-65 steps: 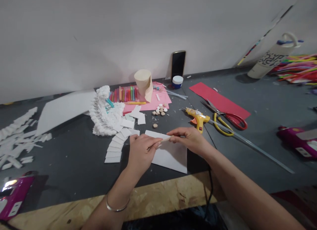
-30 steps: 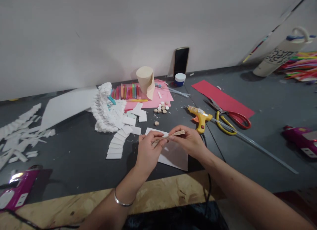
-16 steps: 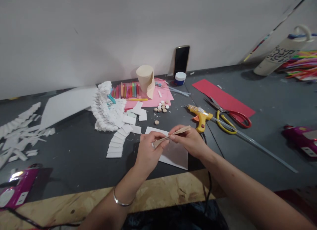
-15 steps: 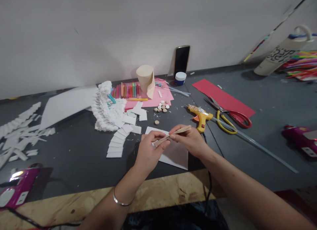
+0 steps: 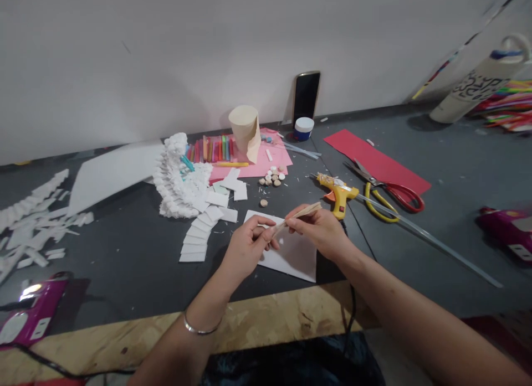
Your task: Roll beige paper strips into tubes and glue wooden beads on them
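Just below frame centre: thin beige strip (image 5: 306,210), pinched in both hands | left hand (image 5: 244,248) on its lower-left end; right hand (image 5: 326,233) along its upper-right part; neither nearer | long axis slants up rightward; white card (image 5: 293,260) beneath

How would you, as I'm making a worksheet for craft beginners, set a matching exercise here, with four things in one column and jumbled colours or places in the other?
Column one
1. Phone
2. Scissors
3. Glue gun
4. Beige strip

Column two
a. Yellow, with an orange trigger
b. Between the fingers of the left hand and right hand
c. Handles in red and yellow
d. Propped upright behind a white-lidded jar

Pairs: 1-d, 2-c, 3-a, 4-b.
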`<control>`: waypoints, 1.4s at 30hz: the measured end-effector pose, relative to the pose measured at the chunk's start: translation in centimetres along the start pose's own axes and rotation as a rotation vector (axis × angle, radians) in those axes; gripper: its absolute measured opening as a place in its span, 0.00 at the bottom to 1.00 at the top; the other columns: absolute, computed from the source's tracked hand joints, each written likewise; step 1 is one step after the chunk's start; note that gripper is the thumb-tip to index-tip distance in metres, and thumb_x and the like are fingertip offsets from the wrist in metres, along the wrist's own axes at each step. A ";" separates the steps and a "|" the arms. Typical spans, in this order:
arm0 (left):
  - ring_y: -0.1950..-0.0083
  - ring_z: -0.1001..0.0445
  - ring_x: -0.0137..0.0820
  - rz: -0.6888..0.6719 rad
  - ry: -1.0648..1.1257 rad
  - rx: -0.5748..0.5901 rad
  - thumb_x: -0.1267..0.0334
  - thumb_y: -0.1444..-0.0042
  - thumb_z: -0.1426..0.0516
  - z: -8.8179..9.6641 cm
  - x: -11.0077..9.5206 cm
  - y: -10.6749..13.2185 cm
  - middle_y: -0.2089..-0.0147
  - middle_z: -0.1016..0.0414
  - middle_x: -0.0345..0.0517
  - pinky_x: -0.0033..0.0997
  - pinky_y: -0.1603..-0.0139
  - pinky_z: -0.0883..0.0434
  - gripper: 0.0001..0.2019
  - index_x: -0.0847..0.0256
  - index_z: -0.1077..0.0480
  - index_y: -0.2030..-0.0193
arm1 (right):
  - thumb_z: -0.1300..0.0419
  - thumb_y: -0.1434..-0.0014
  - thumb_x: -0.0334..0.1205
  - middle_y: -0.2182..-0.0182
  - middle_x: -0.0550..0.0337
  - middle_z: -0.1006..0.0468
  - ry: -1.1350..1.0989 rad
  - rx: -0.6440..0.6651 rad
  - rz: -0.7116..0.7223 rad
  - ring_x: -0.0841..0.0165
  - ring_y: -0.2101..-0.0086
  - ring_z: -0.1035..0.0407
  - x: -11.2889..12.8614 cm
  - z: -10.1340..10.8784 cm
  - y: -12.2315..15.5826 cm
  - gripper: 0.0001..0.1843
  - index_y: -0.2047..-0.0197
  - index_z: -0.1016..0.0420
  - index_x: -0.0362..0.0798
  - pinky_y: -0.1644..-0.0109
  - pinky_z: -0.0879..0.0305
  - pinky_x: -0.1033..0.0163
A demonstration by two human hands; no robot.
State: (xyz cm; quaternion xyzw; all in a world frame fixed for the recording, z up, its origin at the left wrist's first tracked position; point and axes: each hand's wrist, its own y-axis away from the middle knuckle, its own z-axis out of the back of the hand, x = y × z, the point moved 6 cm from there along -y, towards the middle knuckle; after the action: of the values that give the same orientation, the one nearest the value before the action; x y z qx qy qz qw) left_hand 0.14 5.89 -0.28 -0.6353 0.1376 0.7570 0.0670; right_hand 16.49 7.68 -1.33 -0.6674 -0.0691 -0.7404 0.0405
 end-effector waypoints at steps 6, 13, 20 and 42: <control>0.68 0.28 0.27 -0.163 -0.034 0.006 0.59 0.39 0.47 0.0 -0.8 0.2 0.69 0.25 0.43 0.27 0.66 0.31 0.07 0.59 0.35 0.63 | 0.35 0.47 0.49 0.78 0.60 0.24 -0.066 -0.051 -0.002 0.71 0.76 0.34 -0.3 0.3 -0.2 0.13 0.68 0.24 0.46 0.71 0.39 0.64; 0.67 0.29 0.27 -0.211 -0.107 -0.100 0.58 0.45 0.40 0.4 -0.3 0.3 0.66 0.27 0.42 0.27 0.66 0.32 0.10 0.59 0.30 0.59 | 0.34 0.47 0.48 0.76 0.59 0.21 -0.280 -0.038 -0.011 0.72 0.76 0.32 -0.5 0.0 -0.2 0.13 0.69 0.26 0.46 0.71 0.37 0.65; 0.68 0.28 0.27 -0.249 -0.274 -0.298 0.57 0.43 0.41 1.1 -0.7 0.9 0.68 0.24 0.40 0.26 0.66 0.32 0.07 0.58 0.27 0.65 | 0.32 0.48 0.46 0.74 0.58 0.20 -0.385 -0.017 -0.046 0.70 0.72 0.27 -0.5 -0.6 0.1 0.13 0.69 0.27 0.46 0.69 0.32 0.65; 0.68 0.28 0.26 -0.193 0.029 -0.223 0.59 0.41 0.43 0.4 -0.5 0.5 0.69 0.26 0.42 0.23 0.69 0.32 0.08 0.61 0.30 0.63 | 0.33 0.46 0.45 0.65 0.59 0.19 -0.596 0.007 -0.067 0.68 0.65 0.22 -0.4 -1.4 0.3 0.13 0.67 0.30 0.47 0.63 0.23 0.63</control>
State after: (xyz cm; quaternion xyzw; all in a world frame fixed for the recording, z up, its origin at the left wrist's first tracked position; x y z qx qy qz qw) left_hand -0.29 5.55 0.31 -0.6600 -0.0083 0.7483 0.0665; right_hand 15.21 7.12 -1.84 -0.8527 -0.1025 -0.5123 -0.0040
